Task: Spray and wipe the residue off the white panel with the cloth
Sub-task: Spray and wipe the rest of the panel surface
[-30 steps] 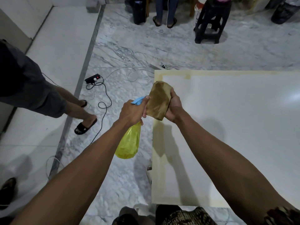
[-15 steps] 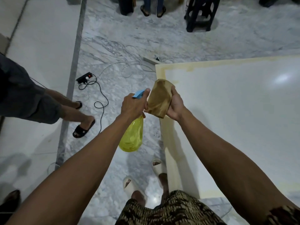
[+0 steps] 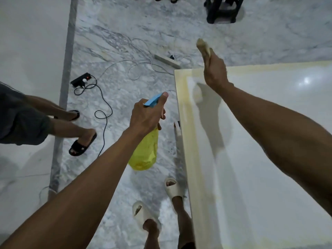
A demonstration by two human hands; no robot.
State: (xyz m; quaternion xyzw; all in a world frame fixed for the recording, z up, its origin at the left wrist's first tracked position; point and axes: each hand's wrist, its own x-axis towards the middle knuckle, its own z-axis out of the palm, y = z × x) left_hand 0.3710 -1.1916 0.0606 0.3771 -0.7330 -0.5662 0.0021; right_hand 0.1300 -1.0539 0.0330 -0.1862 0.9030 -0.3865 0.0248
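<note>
We hold the spray bottle [image 3: 144,151] in our left hand [image 3: 145,116], fingers wrapped round its neck below the blue trigger head [image 3: 152,101], with the yellow body hanging down over the marble floor [image 3: 125,42] just left of the white panel [image 3: 269,159]. Our right hand [image 3: 214,71] is raised above the panel's far left corner and grips the brown cloth [image 3: 203,46], which sticks out past the fingers and clear of the surface — its shadow falls on the panel beneath. A yellowish band of residue [image 3: 190,141] runs along the panel's left and far edges. Our two feet in pale slippers [image 3: 173,188] stand close against the panel's left edge. Farther left, another person's legs, in black sandals [image 3: 82,142], stand on the floor near a grey strip [image 3: 67,60] between the marble and plain tiles. A black power strip [image 3: 81,80] with a looping cord lies beyond them, and a white power strip [image 3: 167,61] with thin cables sits just off the panel's far corner. A dark stool [image 3: 222,9] stands at the top, well apart from everything else.
</note>
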